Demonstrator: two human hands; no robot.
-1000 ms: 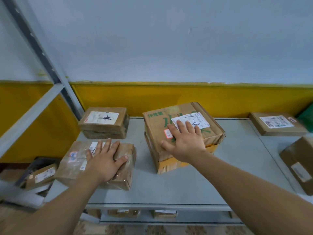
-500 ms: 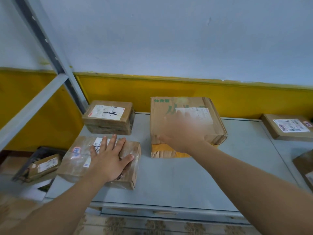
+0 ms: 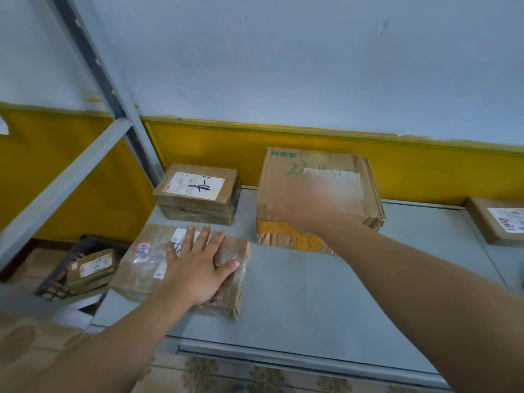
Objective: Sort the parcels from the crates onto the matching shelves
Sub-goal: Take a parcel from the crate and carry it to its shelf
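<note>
A taped parcel (image 3: 136,268) is being pressed down by the left hand (image 3: 195,268). The fingers (image 3: 205,236) are being held straight and spread wide, and the palm is lying flat on the parcel's top. Nothing is being gripped by this hand. The parcel is sitting at the front left corner of the grey shelf (image 3: 326,293), and part of its white label is being covered by the fingers.

A big box (image 3: 317,171) is being partly covered by the right hand (image 3: 309,202). This hand is blurred, so it cannot be told how its fingers are being held, or whether the box is being touched. The big box is resting on a box with yellow tape (image 3: 286,239), near the back of the shelf, against the yellow wall.

A small box (image 3: 198,194) with a white label is sitting at the back left, just behind the taped parcel and just beside the big box. Another box (image 3: 496,219) is lying at the far right edge, well apart from the others.

Below the shelf on the left, a dark crate (image 3: 56,273) is being used to hold a labelled parcel (image 3: 93,266).
</note>
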